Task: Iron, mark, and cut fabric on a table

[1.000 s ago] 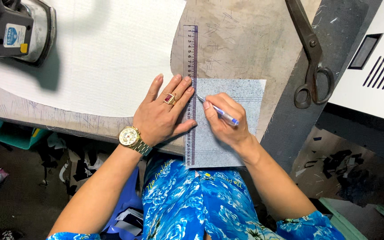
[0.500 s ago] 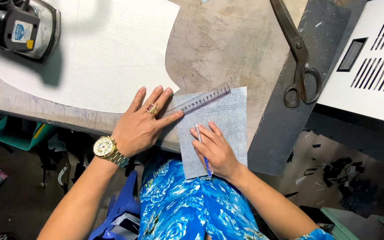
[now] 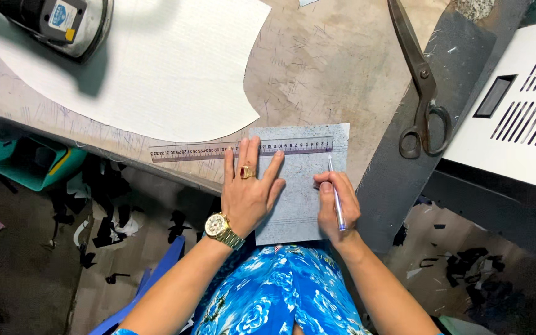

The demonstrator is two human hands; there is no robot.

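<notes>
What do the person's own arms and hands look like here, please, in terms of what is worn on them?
Both forearms are bare, with no sleeves reaching them. The left hand wears a gold ring with a red stone, and a gold wristwatch with a pale dial sits on that wrist. The right hand shows no ring or watch.

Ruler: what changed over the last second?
The ruler turned from running up the grey piece's left edge to lying across its top edge. The left hand still presses it and the right hand keeps the pen. Scissors and iron unmoved.
</notes>
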